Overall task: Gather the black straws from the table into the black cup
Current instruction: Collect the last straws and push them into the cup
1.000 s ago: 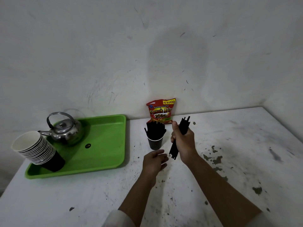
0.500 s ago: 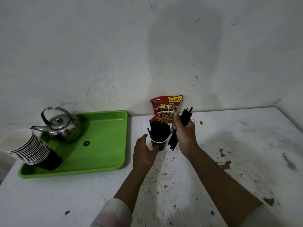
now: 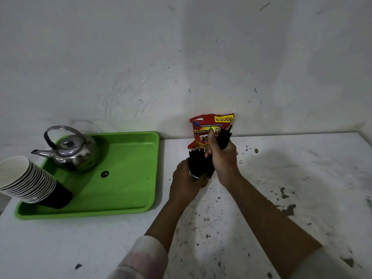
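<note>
The right hand (image 3: 222, 162) is closed round a bundle of straws (image 3: 223, 138), tilted, lower ends just beside the cup (image 3: 196, 176) near the desk's back edge. The left hand (image 3: 186, 180) grips that cup, already crowded with straws. Best to stand the bundle upright over a gap, keep the cup braced, then lower it so nothing tips.

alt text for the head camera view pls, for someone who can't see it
A person's left hand grips a black cup of straws on a white table while the right hand holds a bundle of black straws beside it. A green tray sits left.
</note>
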